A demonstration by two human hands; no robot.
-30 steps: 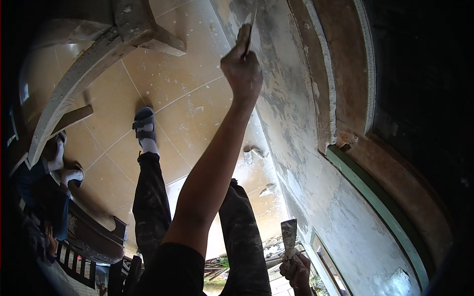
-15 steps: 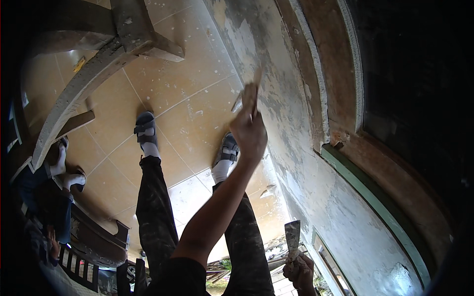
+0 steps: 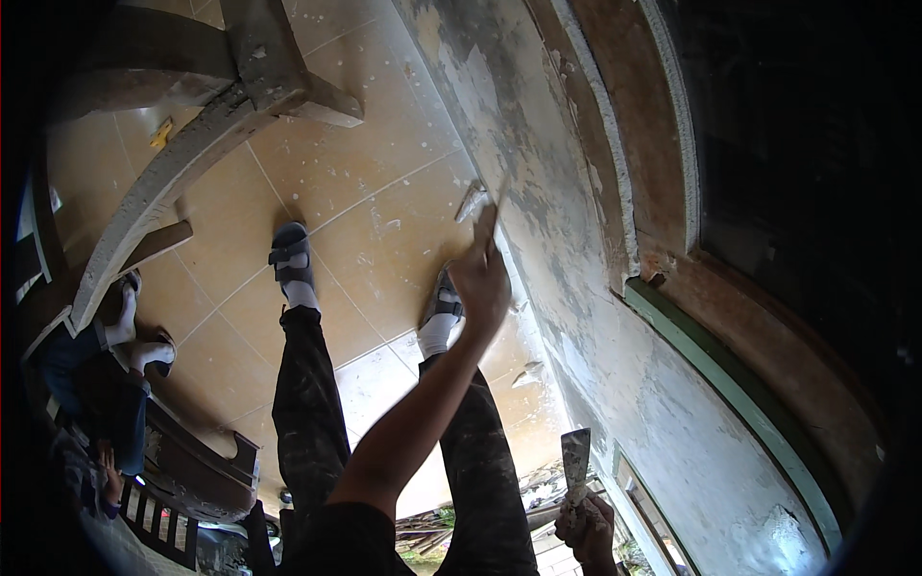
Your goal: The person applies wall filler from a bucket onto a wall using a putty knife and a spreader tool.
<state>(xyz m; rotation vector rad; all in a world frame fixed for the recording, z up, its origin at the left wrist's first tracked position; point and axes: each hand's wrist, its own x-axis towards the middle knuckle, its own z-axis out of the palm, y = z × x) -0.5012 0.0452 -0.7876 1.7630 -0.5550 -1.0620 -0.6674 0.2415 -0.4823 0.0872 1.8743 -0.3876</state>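
My left hand (image 3: 483, 280) reaches forward beside the patchy wall (image 3: 567, 250), its fingers closed around a thin flat scraper (image 3: 502, 195). The scraper is seen nearly edge-on and blurred, its tip close to the wall surface; I cannot tell if it touches. Lower right, my right hand (image 3: 588, 534) grips the handle of a putty knife (image 3: 575, 459) held blade up, with pale filler smeared on its handle and blade. Grey and whitish patches of filler cover the wall.
A dark window frame (image 3: 658, 125) and a green ledge (image 3: 730, 384) border the wall on the right. Plaster scraps (image 3: 527, 374) and white specks lie on the tiled floor (image 3: 365, 259). A wooden chair (image 3: 173, 182) stands at left, near another person's feet (image 3: 144, 350).
My left hand and its scraper have moved back toward me along the wall. My right hand holds the putty knife in nearly the same place. The view has shifted slightly.
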